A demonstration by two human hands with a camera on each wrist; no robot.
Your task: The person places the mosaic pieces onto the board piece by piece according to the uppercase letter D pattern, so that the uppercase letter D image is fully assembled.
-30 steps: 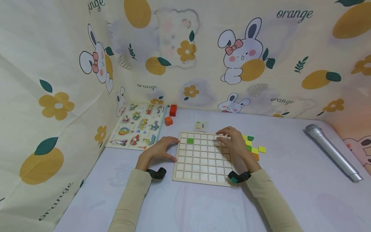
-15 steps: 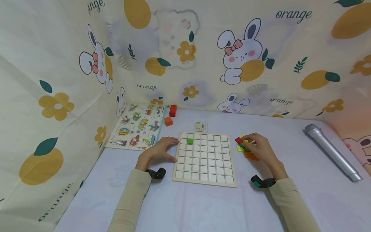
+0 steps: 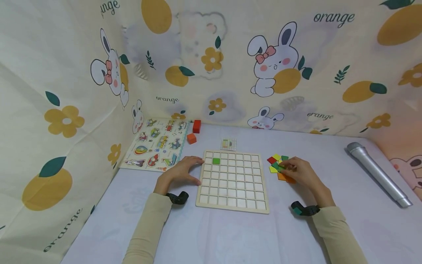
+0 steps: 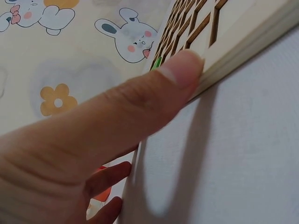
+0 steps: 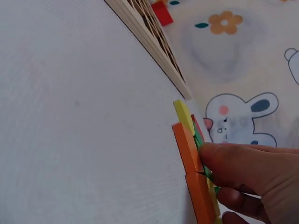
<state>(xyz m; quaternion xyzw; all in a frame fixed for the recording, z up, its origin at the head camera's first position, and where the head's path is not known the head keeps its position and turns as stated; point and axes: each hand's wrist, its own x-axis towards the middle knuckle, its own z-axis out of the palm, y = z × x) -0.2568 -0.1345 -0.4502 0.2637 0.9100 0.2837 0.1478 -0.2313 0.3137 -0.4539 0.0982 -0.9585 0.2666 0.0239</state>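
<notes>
A wooden grid board (image 3: 232,209) lies on the table with one green tile (image 3: 216,161) in its second row from the back. Along the board's left edge rests my left hand (image 3: 180,171), thumb and fingertips spread apart; its thumb (image 4: 180,70) touches the rim in the left wrist view. My right hand (image 3: 302,175) is at a small pile of coloured tiles right of the board, thumb and fingers pinching a green tile (image 3: 280,169). Around it lie a red tile (image 3: 271,160), yellow tiles (image 3: 273,169) and orange tiles (image 5: 187,149). The right fingers partly hide the pile.
A small printed grid card (image 3: 228,143) lies behind the board. At the back left are a picture puzzle board (image 3: 155,145), a red block (image 3: 196,126) and an orange block (image 3: 191,138). A silver microphone (image 3: 379,174) lies far right. Patterned cloth walls (image 3: 230,73) stand behind and left.
My right hand has gone from over the board's right side to the tile pile. It has let go of a red tile at the pile's left and moved to a green one. Left hand unmoved.
</notes>
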